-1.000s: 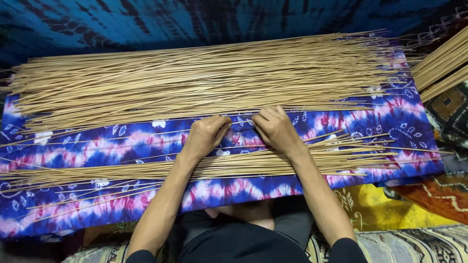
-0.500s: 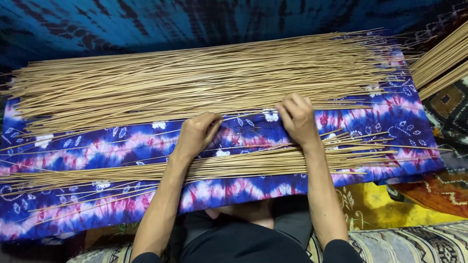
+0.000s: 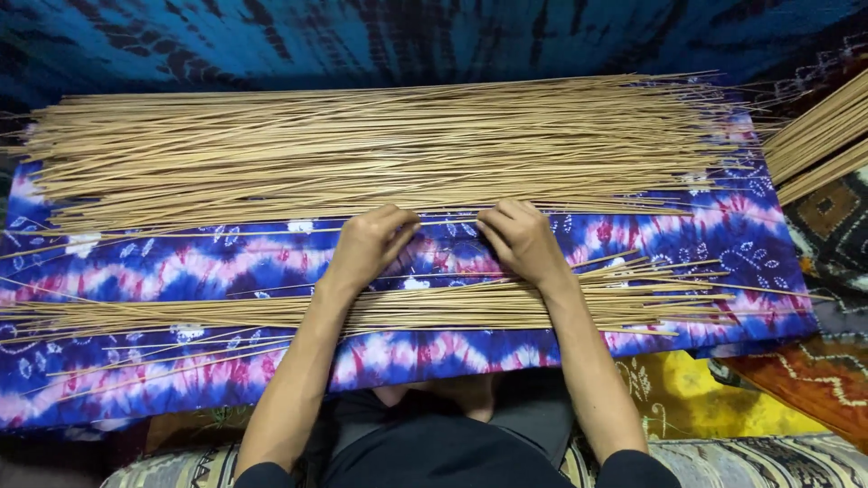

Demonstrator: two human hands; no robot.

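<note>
Thin pale tan sticks (image 3: pixel 380 145), long, straight, heaped lengthwise

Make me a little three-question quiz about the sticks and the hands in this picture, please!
1. True or false: the left hand and the right hand both rest with curled fingers at the near edge of the big pile of thin sticks.
2. What lies under the forearms, closer to the person? A) a smaller bundle of sticks B) a metal tray C) a book
3. Fill in: the sticks lie on a ____ and pink tie-dye cloth.

Key: 1 true; 2 A; 3 blue.
</note>
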